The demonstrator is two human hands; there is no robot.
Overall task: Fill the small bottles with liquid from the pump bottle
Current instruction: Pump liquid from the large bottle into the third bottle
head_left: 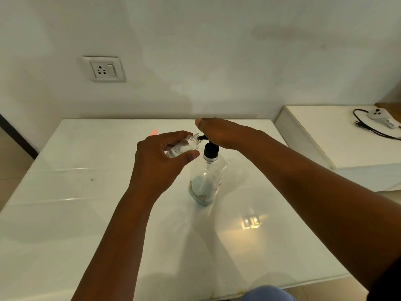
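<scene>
- Pinched between my left hand's (159, 158) thumb and curled fingers is one small bottle (184, 147), clear, tilted with its open threaded mouth toward the pump's black spout (202, 137); the spout tip sits right at that mouth.
- My right hand (219, 132) lies flat over the pump head, fingers straight, palm pressing down on it; the hand covers the head itself, so I see only the spout poking out to the left.
- One pump bottle (207, 177) stands upright on the table (86, 213), near its middle and toward the far edge; it is clear with a black collar, and only a little pale liquid shows at the bottom, beside a brownish patch I cannot make out.
- My fingers hide most of the small bottle's body; something white shows inside or on it, but I cannot tell whether that is liquid or a label.
- No writing on either bottle is readable.
- A pinkish smear (154, 132) lies on the table behind my left hand, too blurred to name.
- On the white shelf (325, 131) beyond the table's right edge lies one white controller (378, 114) with a black cable (366, 124); its tag bears print too small to read.
- One wall socket (104, 68) with a switch sits on the wall beyond the far-left corner.
- Blue cloth (268, 293) is cut off at the near edge.
</scene>
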